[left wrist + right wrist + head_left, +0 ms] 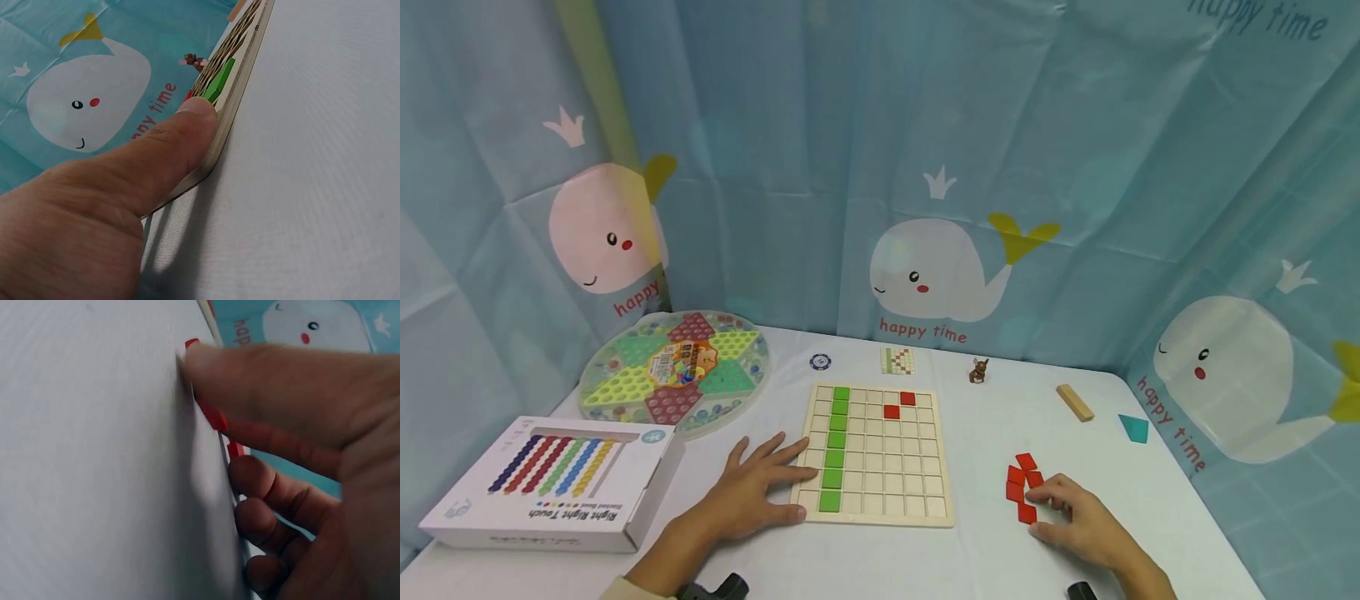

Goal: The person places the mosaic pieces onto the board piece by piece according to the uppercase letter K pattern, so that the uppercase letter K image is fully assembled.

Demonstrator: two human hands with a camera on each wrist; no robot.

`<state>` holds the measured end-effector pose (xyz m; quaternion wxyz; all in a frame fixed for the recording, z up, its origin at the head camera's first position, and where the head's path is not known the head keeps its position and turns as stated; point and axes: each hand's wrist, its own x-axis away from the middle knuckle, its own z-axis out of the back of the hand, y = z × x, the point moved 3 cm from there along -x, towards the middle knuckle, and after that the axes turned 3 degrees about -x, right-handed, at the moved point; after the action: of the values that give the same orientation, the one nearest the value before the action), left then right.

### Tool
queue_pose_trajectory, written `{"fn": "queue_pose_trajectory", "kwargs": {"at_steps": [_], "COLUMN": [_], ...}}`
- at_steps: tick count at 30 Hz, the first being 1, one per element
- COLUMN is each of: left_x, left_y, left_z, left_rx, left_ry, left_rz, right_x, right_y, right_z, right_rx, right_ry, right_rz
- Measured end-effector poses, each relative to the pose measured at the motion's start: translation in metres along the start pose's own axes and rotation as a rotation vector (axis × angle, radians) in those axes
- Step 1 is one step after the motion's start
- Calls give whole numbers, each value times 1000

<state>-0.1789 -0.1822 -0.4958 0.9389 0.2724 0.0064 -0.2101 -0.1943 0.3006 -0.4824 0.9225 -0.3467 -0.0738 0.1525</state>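
Observation:
My left hand (756, 492) rests with fingers spread at the left edge of a wooden grid board (897, 463). In the left wrist view its thumb (187, 125) presses on the board's corner rim. Green square tiles (834, 459) fill the board's second column, and two red tiles (892, 412) sit on a diagonal near its upper right. My right hand (1078, 517) is at a small cluster of loose red tiles (1015, 491). Its thumb and index fingertip stand apart at either edge of the nearest red tile (1027, 514); the other fingers are bent.
Behind the board lie a poker chip (821, 362), a small pattern card (898, 361) and a brown animal figurine (977, 371). A wooden block (1075, 402) and a teal piece (1134, 428) lie at right. At left are a round marble game board (662, 408) and a white box (647, 500).

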Motion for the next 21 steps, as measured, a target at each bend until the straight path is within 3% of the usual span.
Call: {"fn": "queue_pose_trajectory", "kwargs": {"at_steps": [4,11,21], "left_x": [0,0,-1], "left_y": [-2,-3,-3], "left_z": [1,1,-3], "left_rx": [-17,-7,6], "left_ry": [1,-3,8], "left_rz": [-3,2,5], "right_x": [-1,-2,1], "right_y": [-1,-2,-18], "right_z": [-5,-4,9], "right_rx": [25,62,-10], "right_ry": [23,58,82], "right_rz": [-37,-13,-13]}}
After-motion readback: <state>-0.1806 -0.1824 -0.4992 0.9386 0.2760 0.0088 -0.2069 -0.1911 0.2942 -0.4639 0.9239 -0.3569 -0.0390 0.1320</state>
